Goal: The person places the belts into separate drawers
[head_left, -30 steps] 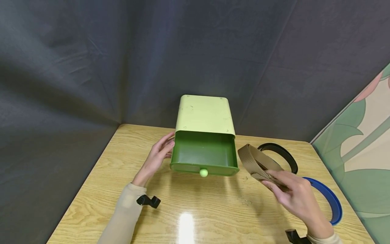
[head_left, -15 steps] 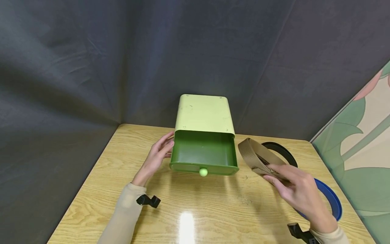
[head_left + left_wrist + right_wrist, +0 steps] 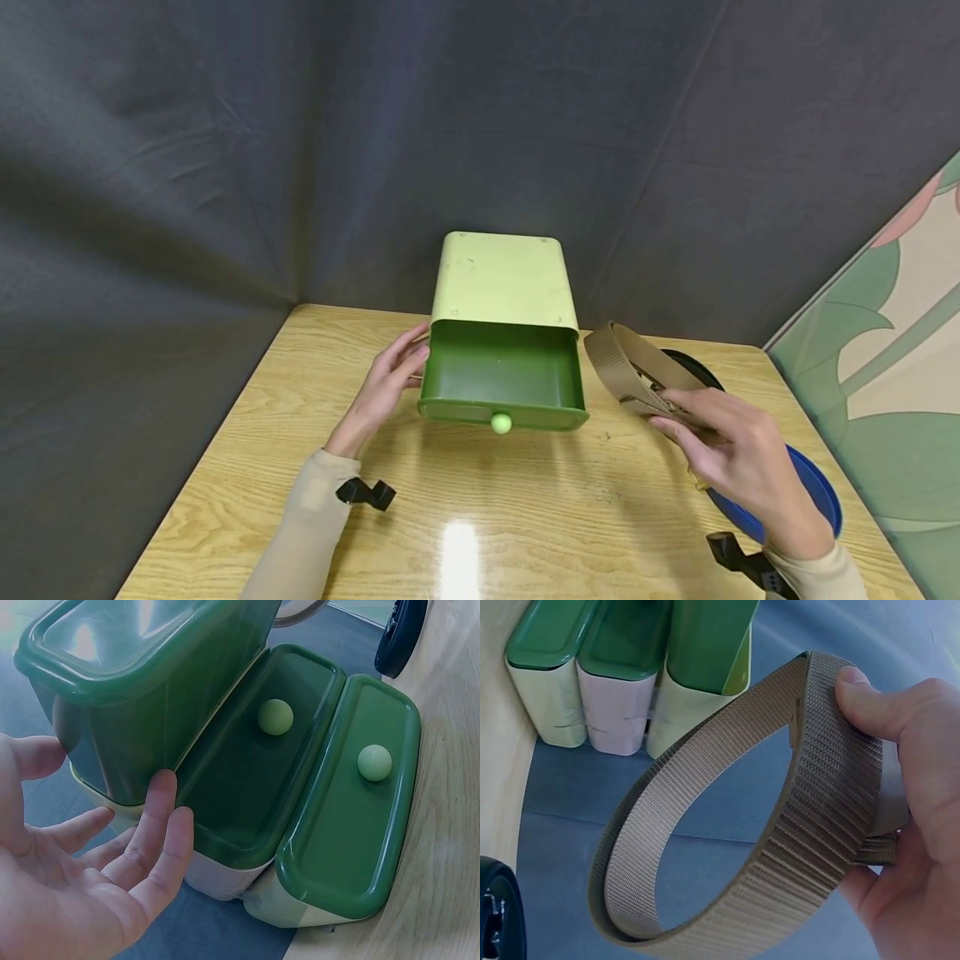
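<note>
Tan webbing belt (image 3: 810, 832): ribbed, looped, aloft right of the green drawer (image 3: 457, 412)
Right hand (image 3: 742, 462): thumb and fingers clamped on the belt
Left hand (image 3: 381, 387): fingers apart, beside the drawer

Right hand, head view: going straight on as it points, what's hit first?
Likely the green drawer unit, right side, with the held tan belt leading; depth is unclear, so it might pass above.

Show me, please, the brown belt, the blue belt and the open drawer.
Brown belt (image 3: 810, 810): right wrist view, ribbed outer side.
Blue belt (image 3: 820, 487): head view, its curved band.
Open drawer (image 3: 540, 418): head view, front panel beside the knob (image 3: 501, 423).
</note>
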`<move>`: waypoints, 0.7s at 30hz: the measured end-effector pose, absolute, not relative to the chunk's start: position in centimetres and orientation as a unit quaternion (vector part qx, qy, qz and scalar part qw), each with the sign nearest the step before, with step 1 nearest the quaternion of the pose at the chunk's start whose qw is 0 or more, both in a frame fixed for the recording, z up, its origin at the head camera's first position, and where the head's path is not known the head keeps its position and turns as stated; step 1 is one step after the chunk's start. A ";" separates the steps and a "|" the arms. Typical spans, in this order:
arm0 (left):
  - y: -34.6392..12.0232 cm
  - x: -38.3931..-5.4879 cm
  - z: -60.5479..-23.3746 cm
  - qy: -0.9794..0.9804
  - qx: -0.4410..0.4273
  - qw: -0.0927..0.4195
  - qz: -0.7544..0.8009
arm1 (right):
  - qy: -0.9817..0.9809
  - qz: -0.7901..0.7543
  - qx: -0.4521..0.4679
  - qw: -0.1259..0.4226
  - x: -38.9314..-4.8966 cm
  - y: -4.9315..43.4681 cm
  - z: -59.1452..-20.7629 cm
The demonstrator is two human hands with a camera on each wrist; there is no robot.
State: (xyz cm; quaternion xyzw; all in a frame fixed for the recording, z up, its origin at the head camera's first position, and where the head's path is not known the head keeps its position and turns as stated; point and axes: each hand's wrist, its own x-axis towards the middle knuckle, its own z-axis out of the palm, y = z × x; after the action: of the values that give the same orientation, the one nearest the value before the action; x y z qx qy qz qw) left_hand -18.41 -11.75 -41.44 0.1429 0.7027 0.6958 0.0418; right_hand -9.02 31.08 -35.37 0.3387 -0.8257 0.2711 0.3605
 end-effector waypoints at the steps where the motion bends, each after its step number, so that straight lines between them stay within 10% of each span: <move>1: -11.8 -18.4 -41.4 0.703 0.143 0.042 0.696 | -0.825 0.272 0.340 0.360 -9.0 31.0 -35.2; 21: -11.7 -18.4 -41.4 0.699 0.142 0.043 0.700 | -0.806 0.274 0.377 0.365 -9.3 29.3 -33.0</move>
State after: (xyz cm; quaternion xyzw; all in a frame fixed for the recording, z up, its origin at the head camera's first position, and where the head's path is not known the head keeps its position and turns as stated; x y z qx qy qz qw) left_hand -18.43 -11.66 -41.38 0.1416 0.6987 0.6999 0.0430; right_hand -9.25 29.29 -32.99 0.3773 -0.8058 0.2739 0.3652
